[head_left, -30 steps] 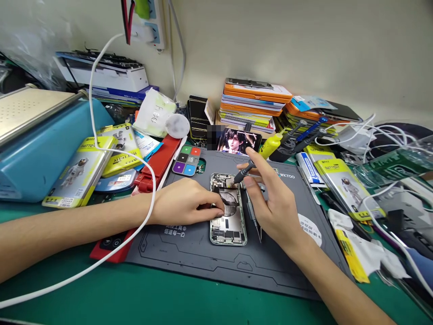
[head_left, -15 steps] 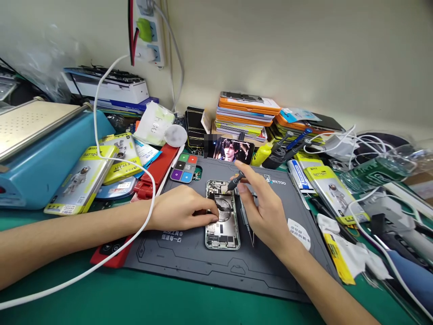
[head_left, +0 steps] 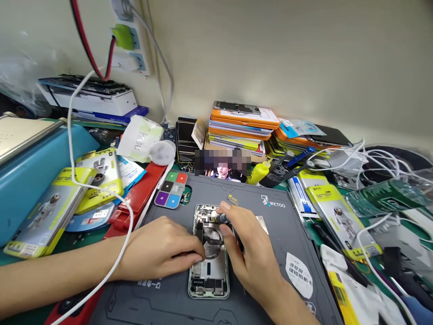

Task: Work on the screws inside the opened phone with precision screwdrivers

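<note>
An opened smartphone lies on the grey work mat, its inner parts and a round coil exposed. My left hand is at its left edge, with thumb and forefinger closed against the phone's side; the fingertips are partly hidden. In my right hand is a dark screwdriver, held between thumb and forefinger over the upper right of the phone. Its tip points left towards the parts at the phone's top end. A small yellowish piece lies on the mat behind the phone.
A coloured sectioned tray sits at the mat's back left. Behind the mat stand a lit phone screen and a yellow bottle. Battery packs lie on both sides. A white cable crosses above my left forearm.
My view has shifted, so the phone appears lower and nearer. The screwdriver has tilted flatter in my right hand. The small yellowish piece behind the phone has come into view.
</note>
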`<control>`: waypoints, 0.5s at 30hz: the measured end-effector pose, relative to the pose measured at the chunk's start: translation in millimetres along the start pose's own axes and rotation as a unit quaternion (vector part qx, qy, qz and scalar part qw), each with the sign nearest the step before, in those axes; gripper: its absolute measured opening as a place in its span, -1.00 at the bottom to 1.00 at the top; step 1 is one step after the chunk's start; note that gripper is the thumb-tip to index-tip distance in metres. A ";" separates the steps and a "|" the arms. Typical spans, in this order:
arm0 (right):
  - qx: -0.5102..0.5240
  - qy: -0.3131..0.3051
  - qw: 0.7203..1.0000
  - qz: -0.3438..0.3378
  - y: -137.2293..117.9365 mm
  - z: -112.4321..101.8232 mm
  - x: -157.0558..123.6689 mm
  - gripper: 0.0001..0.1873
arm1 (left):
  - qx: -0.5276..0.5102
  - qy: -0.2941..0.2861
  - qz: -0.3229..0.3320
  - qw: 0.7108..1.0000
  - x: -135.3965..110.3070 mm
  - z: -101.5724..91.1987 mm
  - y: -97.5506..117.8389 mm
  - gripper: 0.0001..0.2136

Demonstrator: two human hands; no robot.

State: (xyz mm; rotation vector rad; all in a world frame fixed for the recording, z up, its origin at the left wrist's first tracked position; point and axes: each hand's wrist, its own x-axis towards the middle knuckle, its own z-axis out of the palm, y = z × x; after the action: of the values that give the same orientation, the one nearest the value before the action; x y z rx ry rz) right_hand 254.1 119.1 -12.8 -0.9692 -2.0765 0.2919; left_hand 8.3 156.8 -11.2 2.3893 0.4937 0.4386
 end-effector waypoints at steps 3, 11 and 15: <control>0.003 0.005 1.000 -0.001 1.3 0.3 0.5 -0.16 | 0.011 -0.001 0.006 1.000 1.5 -1.2 -0.1 -0.79; -0.023 0.019 1.000 -0.005 -2.2 -0.2 1.4 -0.25 | -0.001 -0.023 0.002 1.000 -2.1 -1.0 -3.9 -0.78; -0.027 0.024 0.999 0.002 -2.5 -0.7 0.9 -0.26 | -0.004 -0.024 -0.011 1.000 -1.8 0.0 -6.4 -0.77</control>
State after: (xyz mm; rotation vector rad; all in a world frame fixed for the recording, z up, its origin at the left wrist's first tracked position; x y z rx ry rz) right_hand 253.0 118.0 -10.6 -1.0044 -2.0487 0.2138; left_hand 5.2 160.6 -15.8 2.3792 0.4940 0.3711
